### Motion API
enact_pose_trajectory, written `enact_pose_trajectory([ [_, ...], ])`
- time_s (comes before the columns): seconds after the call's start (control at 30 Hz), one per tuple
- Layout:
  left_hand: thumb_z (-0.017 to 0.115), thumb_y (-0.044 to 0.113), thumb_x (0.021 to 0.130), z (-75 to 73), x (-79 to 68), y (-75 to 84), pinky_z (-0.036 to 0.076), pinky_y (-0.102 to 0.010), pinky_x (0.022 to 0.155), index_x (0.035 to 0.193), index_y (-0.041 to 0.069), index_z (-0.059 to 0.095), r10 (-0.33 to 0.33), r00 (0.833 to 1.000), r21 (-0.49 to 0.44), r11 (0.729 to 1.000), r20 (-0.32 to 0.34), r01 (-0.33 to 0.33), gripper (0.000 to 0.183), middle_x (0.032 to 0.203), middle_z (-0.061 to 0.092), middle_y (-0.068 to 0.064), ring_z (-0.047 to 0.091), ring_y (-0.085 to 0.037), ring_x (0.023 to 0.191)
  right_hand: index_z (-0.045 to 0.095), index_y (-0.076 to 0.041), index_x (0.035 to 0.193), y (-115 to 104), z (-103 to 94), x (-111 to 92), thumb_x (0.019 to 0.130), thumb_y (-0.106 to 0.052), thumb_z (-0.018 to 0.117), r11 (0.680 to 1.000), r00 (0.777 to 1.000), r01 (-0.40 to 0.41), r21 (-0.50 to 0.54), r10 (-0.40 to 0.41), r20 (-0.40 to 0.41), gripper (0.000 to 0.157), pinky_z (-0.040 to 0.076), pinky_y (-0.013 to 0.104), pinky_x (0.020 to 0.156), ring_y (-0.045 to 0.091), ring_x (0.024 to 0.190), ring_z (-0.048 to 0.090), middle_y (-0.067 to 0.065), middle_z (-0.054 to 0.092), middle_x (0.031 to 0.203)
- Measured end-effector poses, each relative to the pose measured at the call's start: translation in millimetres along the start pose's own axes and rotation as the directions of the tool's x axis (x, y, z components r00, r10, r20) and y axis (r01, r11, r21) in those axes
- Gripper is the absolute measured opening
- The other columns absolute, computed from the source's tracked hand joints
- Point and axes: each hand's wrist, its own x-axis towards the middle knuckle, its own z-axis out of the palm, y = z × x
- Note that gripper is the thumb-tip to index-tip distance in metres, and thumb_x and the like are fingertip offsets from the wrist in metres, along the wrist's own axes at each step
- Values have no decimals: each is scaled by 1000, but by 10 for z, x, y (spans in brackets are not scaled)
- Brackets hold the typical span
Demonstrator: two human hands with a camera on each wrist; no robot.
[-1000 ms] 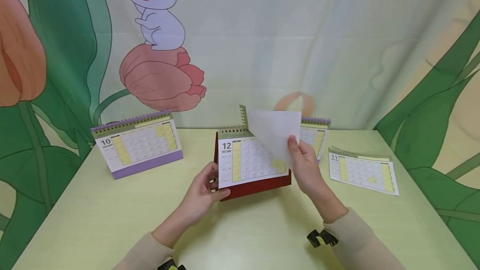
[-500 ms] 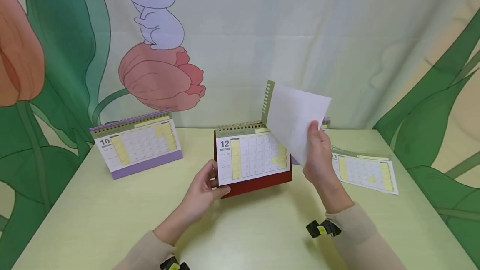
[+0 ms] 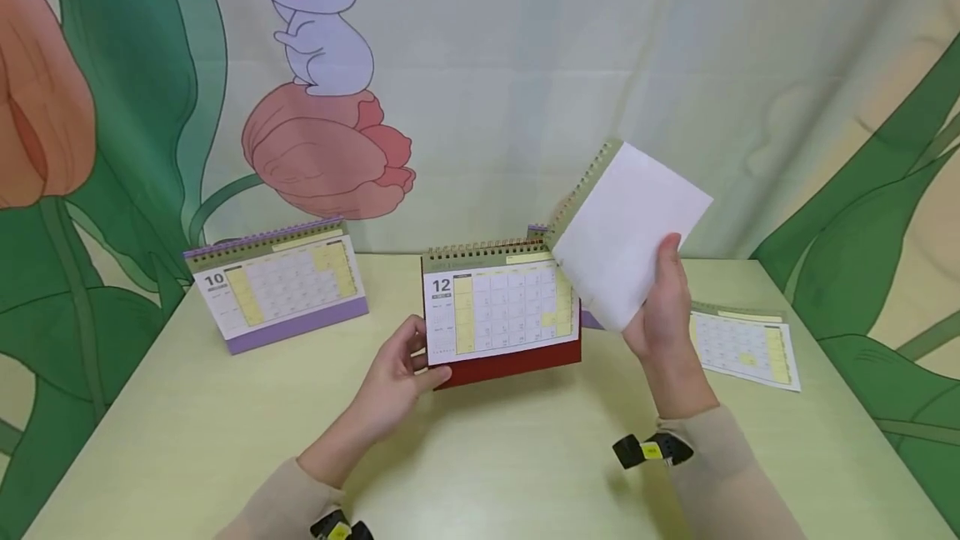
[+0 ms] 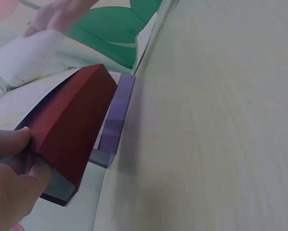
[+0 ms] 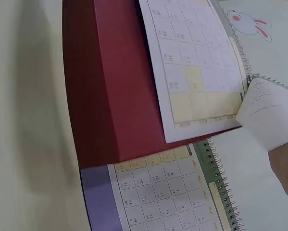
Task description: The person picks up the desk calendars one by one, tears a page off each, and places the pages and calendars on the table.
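A red desk calendar (image 3: 506, 367), showing page 12, is held tilted and raised off the table. My left hand (image 3: 392, 377) grips its lower left corner, thumb in front on the red base (image 4: 79, 110) and fingers at the open side. My right hand (image 3: 666, 319) pinches a calendar page (image 3: 633, 227), plain white side toward me. The page's green punched edge slants down to the right end of the calendar's wire binding (image 3: 480, 247). Whether the last holes still hang on the wire, I cannot tell. In the right wrist view the page (image 5: 271, 113) meets the binding's end.
A purple-based calendar (image 3: 281, 286) showing 10 stands at the left. Another purple-based calendar (image 5: 158, 192) stands behind the red one, mostly hidden in the head view. A loose page (image 3: 750, 350) lies on the table (image 3: 480, 473) at the right. A printed curtain (image 3: 510, 90) hangs behind.
My right hand has pulled the page up and to the right, peeling it along the binding to its right end and uncovering page 12. My left hand keeps its grip, with the calendar slightly shifted left.
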Motion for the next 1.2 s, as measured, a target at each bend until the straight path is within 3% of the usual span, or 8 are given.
enact_pose_trajectory([
  [0.23, 56, -28, 85, -87, -44, 25, 58, -34, 83, 113, -2, 51, 43, 999, -14, 999, -1, -44, 38, 124, 61, -21, 66, -32, 105, 39, -20, 151, -104, -143, 61, 106, -51, 31, 991, 1000, 27, 132, -27, -1, 55, 43, 37, 105, 20, 127, 54, 4, 55, 139],
  [0.4, 51, -31, 84, -144, -82, -13, 58, -33, 82, 113, -2, 50, 60, 998, -16, 998, -2, -60, 41, 123, 60, -21, 66, -30, 104, 38, -21, 154, -175, -226, 94, 106, -50, 36, 989, 999, 10, 150, -2, -55, 56, 39, 38, 108, 20, 134, 51, 5, 51, 146],
  [0.53, 58, -26, 87, -210, -109, -16, 57, -32, 80, 112, 0, 52, 43, 999, 29, 999, -28, -42, 36, 123, 63, -18, 67, -29, 101, 40, -22, 154, -207, -286, 115, 106, -50, 37, 992, 996, -7, 125, 19, -93, 56, 41, 38, 106, 19, 134, 51, 4, 52, 147],
  [0.8, 60, -22, 89, -310, -82, 48, 57, -32, 81, 113, 1, 51, 31, 999, 76, 997, -27, -29, 34, 124, 62, -19, 65, -32, 103, 39, -18, 151, -155, -340, 149, 108, -44, 38, 993, 996, -24, 119, 34, -80, 50, 44, 37, 103, 19, 129, 54, 5, 55, 142],
  [0.93, 60, -22, 89, -327, -74, 48, 58, -32, 82, 114, 0, 51, 26, 999, 74, 997, -25, -24, 35, 126, 61, -19, 64, -32, 104, 40, -14, 149, -112, -324, 137, 109, -38, 41, 999, 996, 6, 41, -3, -92, 47, 44, 35, 102, 19, 129, 52, 7, 52, 143],
  [1.03, 61, -23, 88, -313, -71, 48, 57, -32, 83, 115, -1, 51, 30, 999, 62, 998, -21, -28, 36, 126, 62, -20, 64, -32, 105, 52, -8, 141, -69, -248, 108, 107, -35, 49, 992, 986, 96, -78, -105, -132, 43, 50, 32, 96, 21, 120, 58, 9, 59, 135],
  [1.13, 61, -23, 88, -287, -57, 50, 57, -32, 84, 115, -1, 52, 36, 999, 62, 997, -25, -35, 36, 126, 63, -20, 64, -32, 106, 66, -3, 120, -6, -108, 49, 106, -28, 57, 937, 955, 229, -264, -269, -126, 30, 57, 29, 79, 19, 96, 69, 8, 71, 112],
  [1.2, 61, -24, 88, -271, -45, 51, 57, -32, 85, 115, 0, 52, 38, 999, 74, 997, -22, -36, 37, 127, 62, -19, 64, -32, 107, 69, 0, 111, 8, -4, -11, 106, -22, 58, 879, 953, 244, -410, -295, -63, 25, 59, 28, 70, 16, 82, 71, 5, 74, 97],
])
